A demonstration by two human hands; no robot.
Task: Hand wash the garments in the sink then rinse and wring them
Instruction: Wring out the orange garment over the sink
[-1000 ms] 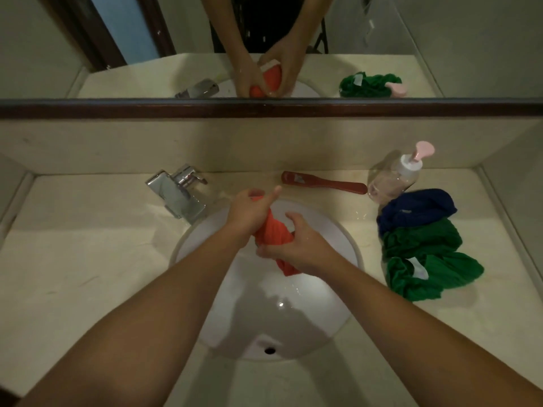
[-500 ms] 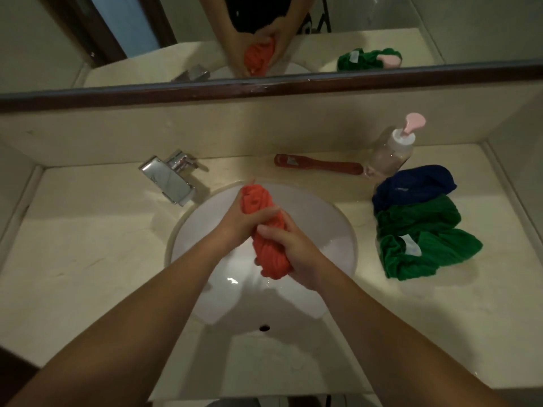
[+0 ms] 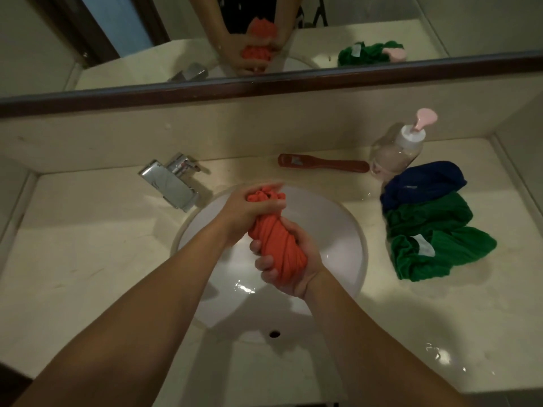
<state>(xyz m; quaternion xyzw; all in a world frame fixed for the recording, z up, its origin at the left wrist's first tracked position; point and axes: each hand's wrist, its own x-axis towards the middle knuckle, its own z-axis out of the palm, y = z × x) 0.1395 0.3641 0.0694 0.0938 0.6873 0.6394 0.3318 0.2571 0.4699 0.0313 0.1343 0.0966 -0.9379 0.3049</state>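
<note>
- The stone counter (image 3: 88, 254) runs wall to wall under a mirror (image 3: 440, 24). It shows wet patches near its front right edge.
- The white sink (image 3: 332, 230) is set into the middle of the counter. Its bowl looks drained, with only a glint of water at the bottom.
- A green garment (image 3: 440, 245) lies bunched on the counter to the right of the sink. A blue garment (image 3: 423, 183) lies just behind it and touches it. From their place I judge these two are either done or waiting, and I cannot tell which.
- The orange garment (image 3: 279, 242) is held above the bowl, twisted into a tight rope with spiral folds.
- The left hand (image 3: 244, 212) grips the far end of the garment, fingers curled hard round it, with a tuft poking out above the fist.
- The right hand (image 3: 293, 265) grips the near end from below, fingers wrapped closely round the cloth.
- By my reading the step in hand is wringing, with the hands turning against each other over the sink.
- The next move calls for a firm counter-twist kept over the bowl so the water falls inside. After that the garment should be shaken loose and set aside, probably by the other two.
- The chrome faucet (image 3: 170, 183) stands at the back left of the sink, and no water is seen running.
- A pump soap bottle (image 3: 402, 148) and a red brush (image 3: 323, 164) rest at the back of the counter.
</note>
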